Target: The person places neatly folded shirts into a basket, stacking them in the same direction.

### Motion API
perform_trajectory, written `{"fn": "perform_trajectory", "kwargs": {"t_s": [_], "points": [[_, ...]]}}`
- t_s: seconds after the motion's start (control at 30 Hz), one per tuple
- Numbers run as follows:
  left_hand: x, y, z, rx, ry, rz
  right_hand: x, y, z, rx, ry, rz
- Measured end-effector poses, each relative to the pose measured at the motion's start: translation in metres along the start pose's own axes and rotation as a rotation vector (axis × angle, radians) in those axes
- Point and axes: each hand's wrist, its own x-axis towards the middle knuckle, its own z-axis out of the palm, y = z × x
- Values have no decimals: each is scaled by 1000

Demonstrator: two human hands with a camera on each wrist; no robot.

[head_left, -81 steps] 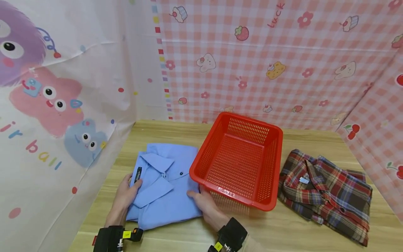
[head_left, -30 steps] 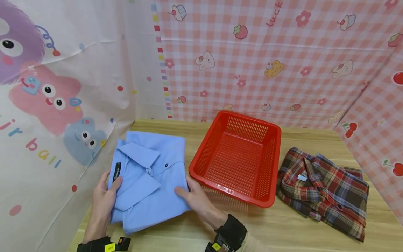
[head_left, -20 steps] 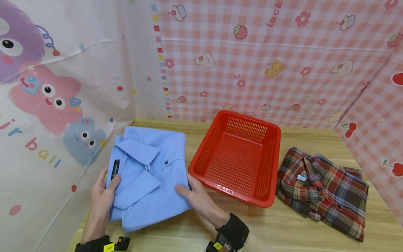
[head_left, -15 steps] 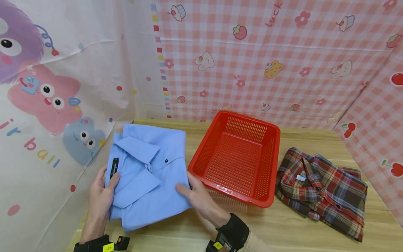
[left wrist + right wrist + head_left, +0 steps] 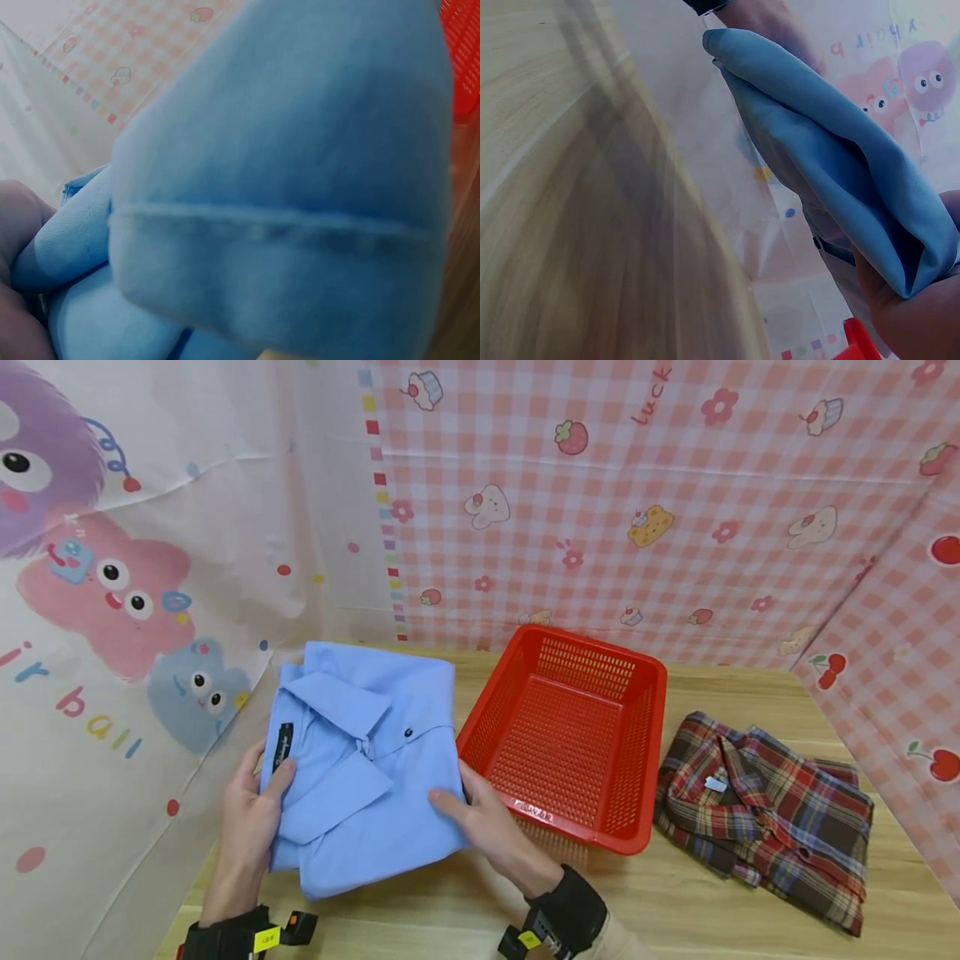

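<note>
A folded light-blue shirt [image 5: 375,777], collar and black neck label facing up, is held off the table between both hands. My left hand [image 5: 251,802] grips its left edge, thumb on top near the label and fingers hidden beneath. On the right edge, my right hand [image 5: 491,822] pinches the cloth with the thumb above. Folded layers of the shirt [image 5: 840,165] show from the side in the right wrist view, clear of the wood. In the left wrist view a stitched hem of the shirt [image 5: 277,225] fills most of the picture.
A red plastic basket [image 5: 652,760] with nothing in it stands right of the blue shirt, its left rim partly behind the cloth. Farther right lies a folded plaid shirt [image 5: 780,818] on the wooden table [image 5: 420,927]. Printed cloth walls [image 5: 525,460] enclose the table's back and sides.
Both hands have lifted the blue shirt off the table, first moving it left. Over the last half second it has shifted slightly right and away from me, towards the basket. Basket and plaid shirt stay put.
</note>
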Motion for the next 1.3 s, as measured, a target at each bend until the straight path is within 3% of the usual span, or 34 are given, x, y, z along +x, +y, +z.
{"fn": "perform_trajectory", "kwargs": {"t_s": [0.33, 1.3], "points": [[2, 10, 14, -9, 1, 59, -5, -5, -14, 1, 11, -7], [7, 23, 44, -68, -91, 76, -15, -6, -41, 14, 62, 3]]}}
